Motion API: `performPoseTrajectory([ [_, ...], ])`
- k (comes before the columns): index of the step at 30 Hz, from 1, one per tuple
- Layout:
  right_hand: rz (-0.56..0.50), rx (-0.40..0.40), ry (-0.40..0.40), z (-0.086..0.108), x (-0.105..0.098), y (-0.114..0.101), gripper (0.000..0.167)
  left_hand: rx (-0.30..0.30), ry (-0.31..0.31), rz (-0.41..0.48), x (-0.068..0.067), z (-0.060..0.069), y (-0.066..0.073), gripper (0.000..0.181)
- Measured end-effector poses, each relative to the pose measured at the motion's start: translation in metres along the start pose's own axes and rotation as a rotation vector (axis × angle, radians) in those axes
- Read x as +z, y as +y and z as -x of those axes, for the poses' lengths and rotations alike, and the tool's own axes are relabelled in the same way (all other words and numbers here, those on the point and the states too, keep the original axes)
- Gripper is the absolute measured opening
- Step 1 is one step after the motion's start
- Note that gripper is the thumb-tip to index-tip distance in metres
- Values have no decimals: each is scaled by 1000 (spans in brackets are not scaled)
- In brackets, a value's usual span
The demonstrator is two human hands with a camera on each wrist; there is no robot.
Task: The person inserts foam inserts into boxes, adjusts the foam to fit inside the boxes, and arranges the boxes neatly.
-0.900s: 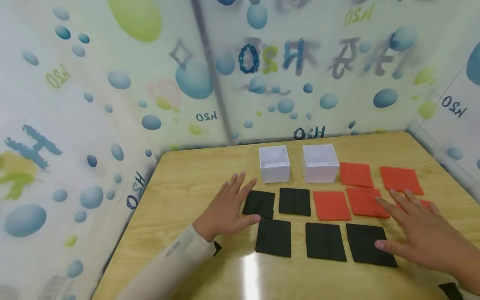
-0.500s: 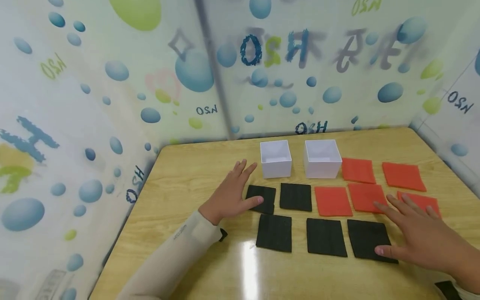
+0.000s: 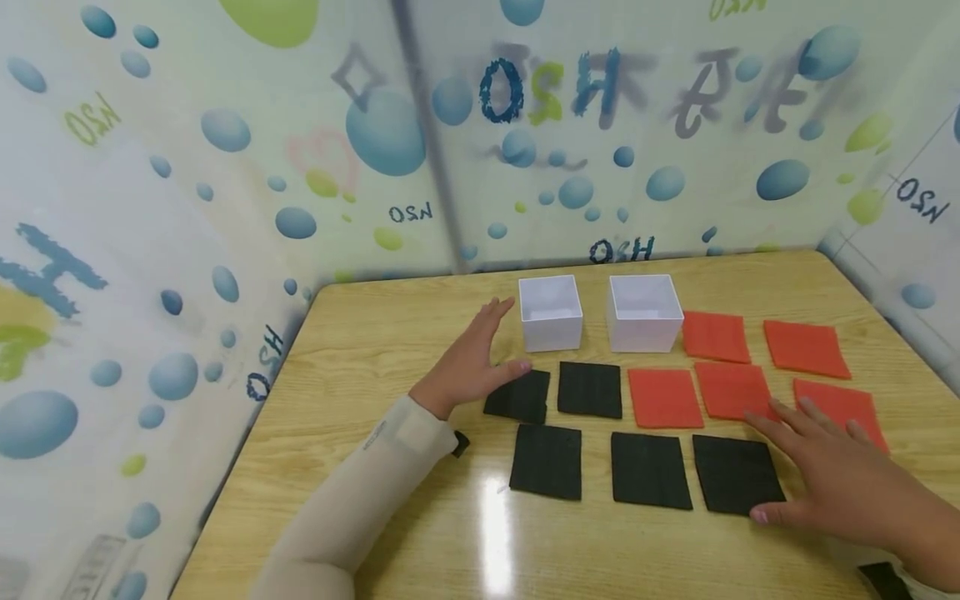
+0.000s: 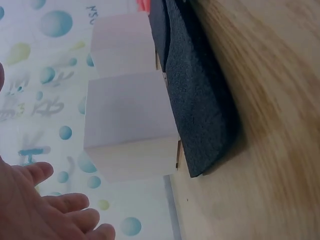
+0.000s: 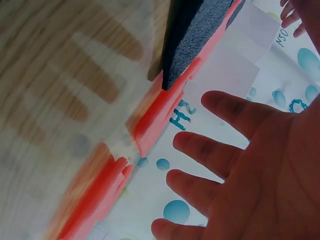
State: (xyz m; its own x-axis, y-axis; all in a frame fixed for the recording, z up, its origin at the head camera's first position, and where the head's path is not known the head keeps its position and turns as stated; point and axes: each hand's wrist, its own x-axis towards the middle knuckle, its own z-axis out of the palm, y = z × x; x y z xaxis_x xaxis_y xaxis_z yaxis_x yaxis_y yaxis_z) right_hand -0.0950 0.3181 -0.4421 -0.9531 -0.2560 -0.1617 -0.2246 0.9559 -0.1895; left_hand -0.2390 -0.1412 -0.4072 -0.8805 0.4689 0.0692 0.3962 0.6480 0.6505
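My left hand (image 3: 468, 362) hovers with spread fingers at the left end of the squares, its thumb over a black square (image 3: 525, 398) and its fingertips near the left white box (image 3: 551, 321). In the left wrist view its fingers (image 4: 70, 202) hold nothing, beside the white box (image 4: 130, 112). My right hand (image 3: 847, 483), also spread and holding nothing, is over the right end, by a black square (image 3: 735, 471) and a red square (image 3: 843, 404). The right wrist view shows its palm (image 5: 265, 185) above the table, with its shadow on the wood.
A second white box (image 3: 645, 321) stands right of the first. Several red squares (image 3: 665, 398) lie at the right and several black squares (image 3: 650, 469) at the front and left, flat on the wooden table (image 3: 360, 333). A patterned wall (image 3: 300, 150) rises behind the table.
My left hand has moved forward and slightly right, towards the left box. My right hand has shifted slightly towards me. The squares and boxes have kept their places on the table.
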Motion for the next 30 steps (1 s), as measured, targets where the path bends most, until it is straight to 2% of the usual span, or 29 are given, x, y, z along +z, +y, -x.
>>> performPoseTrajectory([
  [3,-6,-1,-9,0,-1,-1,134,12,15,25,-1,-6,-1,112],
  [9,-5,1,-21,-2,-4,-9,126,30,62,70,-3,-20,3,101],
  [16,-43,5,-25,-4,-2,-11,125,-5,104,139,-1,-35,3,100],
  [23,-62,11,-37,-4,0,-6,125,-52,116,198,2,-48,-2,101],
  [30,-59,21,-45,-3,3,-1,126,-61,121,298,3,-63,-5,98],
])
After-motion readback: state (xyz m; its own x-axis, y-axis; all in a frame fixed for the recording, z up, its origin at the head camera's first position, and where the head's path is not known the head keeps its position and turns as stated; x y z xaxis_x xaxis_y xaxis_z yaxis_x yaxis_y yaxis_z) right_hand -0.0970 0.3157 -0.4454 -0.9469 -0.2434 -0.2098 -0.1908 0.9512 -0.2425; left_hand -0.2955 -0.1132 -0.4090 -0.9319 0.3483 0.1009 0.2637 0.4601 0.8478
